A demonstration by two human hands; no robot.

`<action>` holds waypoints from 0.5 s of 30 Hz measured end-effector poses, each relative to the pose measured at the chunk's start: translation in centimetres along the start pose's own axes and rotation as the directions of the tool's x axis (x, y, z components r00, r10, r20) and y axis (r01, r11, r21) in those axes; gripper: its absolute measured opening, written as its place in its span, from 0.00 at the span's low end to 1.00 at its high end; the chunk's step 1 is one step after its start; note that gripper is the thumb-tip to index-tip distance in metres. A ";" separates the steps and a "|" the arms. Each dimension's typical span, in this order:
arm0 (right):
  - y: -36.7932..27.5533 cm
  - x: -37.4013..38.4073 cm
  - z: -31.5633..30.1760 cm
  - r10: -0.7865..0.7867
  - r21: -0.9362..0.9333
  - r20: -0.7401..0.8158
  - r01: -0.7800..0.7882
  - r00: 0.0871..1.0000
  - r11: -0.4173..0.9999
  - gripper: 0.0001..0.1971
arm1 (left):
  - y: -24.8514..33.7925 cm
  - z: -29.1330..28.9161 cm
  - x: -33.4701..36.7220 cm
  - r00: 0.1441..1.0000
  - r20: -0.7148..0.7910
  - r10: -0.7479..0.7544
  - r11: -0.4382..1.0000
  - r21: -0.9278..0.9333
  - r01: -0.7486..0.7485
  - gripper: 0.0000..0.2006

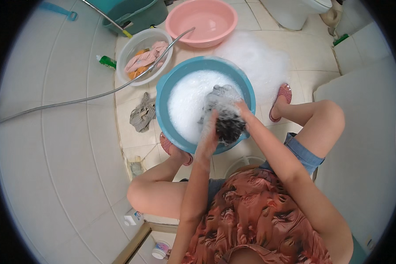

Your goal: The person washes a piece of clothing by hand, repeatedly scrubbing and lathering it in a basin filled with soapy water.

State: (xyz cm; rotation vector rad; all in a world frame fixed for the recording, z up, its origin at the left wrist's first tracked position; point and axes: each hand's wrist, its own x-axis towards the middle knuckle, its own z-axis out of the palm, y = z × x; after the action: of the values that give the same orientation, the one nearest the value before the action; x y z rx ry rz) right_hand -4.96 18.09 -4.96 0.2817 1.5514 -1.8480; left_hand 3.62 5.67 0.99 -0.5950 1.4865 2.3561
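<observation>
We seem mid-scrub: our bare left hand [210, 133] and bare right hand [243, 111] work the dark, foam-covered cloth [230, 127] at four o'clock in the round blue plastic basin [162, 103]. Whether fingers pinch, we cannot tell; further rubbing calls for firm grip.

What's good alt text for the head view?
A person's left hand and right hand grip a sudsy dark cloth at a blue basin of white foam. Beyond it on the tiled floor stand a pink basin and a white tub of pink and orange laundry, crossed by a gray hose.
</observation>
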 end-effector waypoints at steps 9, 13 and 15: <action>-1.2 -9.9 8.6 -0.720 -0.725 0.516 0.684 0.464 -0.078 0.17 | -2.9 -4.4 0.7 0.981 0.054 0.189 0.944 -0.284 -0.166 0.28; -2.9 -7.0 9.6 -0.484 -0.964 0.217 0.264 0.848 0.031 0.12 | -4.2 -5.3 0.4 0.831 0.229 0.507 0.190 0.911 -0.367 0.28; -2.5 -2.1 6.8 -0.647 -0.924 -0.063 0.201 0.760 0.326 0.16 | -1.7 -1.6 -0.1 0.843 0.214 0.494 0.493 0.730 -0.474 0.31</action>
State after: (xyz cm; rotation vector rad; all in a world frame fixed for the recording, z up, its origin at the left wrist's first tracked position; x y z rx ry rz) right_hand -3.24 12.69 -0.03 -0.3153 2.9438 -1.0092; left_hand 4.72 4.96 -0.88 0.0561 2.7035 1.6872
